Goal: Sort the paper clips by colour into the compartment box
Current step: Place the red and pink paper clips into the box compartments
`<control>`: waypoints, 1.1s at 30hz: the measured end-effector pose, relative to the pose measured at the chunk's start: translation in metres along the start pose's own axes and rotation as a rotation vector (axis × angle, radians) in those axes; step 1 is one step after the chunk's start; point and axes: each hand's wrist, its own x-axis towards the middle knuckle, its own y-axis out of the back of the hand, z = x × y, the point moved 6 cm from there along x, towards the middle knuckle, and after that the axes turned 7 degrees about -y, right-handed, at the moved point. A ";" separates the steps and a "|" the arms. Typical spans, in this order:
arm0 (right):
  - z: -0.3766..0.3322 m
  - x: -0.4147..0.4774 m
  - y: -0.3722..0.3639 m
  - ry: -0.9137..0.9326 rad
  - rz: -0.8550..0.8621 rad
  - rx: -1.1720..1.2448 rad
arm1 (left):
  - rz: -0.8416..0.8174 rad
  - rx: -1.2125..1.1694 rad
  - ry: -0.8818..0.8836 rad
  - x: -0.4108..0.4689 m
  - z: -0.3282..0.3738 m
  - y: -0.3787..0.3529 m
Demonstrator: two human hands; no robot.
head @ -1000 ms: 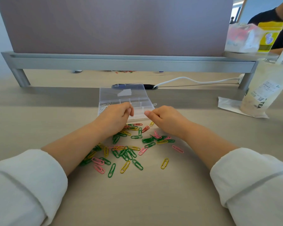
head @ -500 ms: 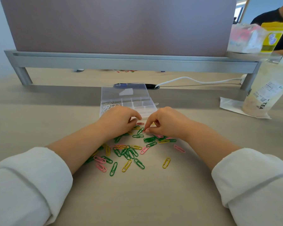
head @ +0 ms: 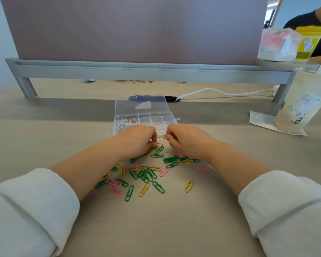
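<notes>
While above the pile, right grip tight on red clip, left grip unclear; cup label "TEA".

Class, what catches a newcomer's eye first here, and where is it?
A bright scatter of green, yellow and pink paper clips lies on the desk. Just beyond it, at the clear compartment box, the right hand pinches a red clip while the left hand touches the pile's far edge.

left hand: palm down, fingers curled, reaching in from 7 o'clock | right hand: pinching red clip at its 9 o'clock, reaching in from 5 o'clock
</notes>
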 end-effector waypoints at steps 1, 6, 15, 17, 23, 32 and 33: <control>0.001 0.000 -0.001 -0.009 0.003 0.013 | -0.011 -0.004 -0.008 0.000 0.002 -0.001; 0.009 0.001 0.001 -0.068 0.037 0.069 | 0.158 -0.204 0.004 -0.003 -0.001 0.014; 0.010 0.001 0.000 -0.090 0.068 0.122 | 0.181 -0.175 0.044 -0.006 -0.027 0.020; 0.011 0.001 0.001 -0.098 0.087 0.137 | 0.067 -0.087 0.059 -0.007 -0.028 0.016; 0.011 0.000 0.008 -0.097 0.134 0.161 | -0.030 -0.014 0.062 -0.007 -0.022 0.011; 0.018 0.002 0.019 -0.147 0.250 0.234 | -0.185 -0.138 -0.034 -0.011 0.013 0.010; 0.018 0.002 0.020 -0.157 0.248 0.234 | -0.203 -0.138 -0.055 -0.013 0.020 0.010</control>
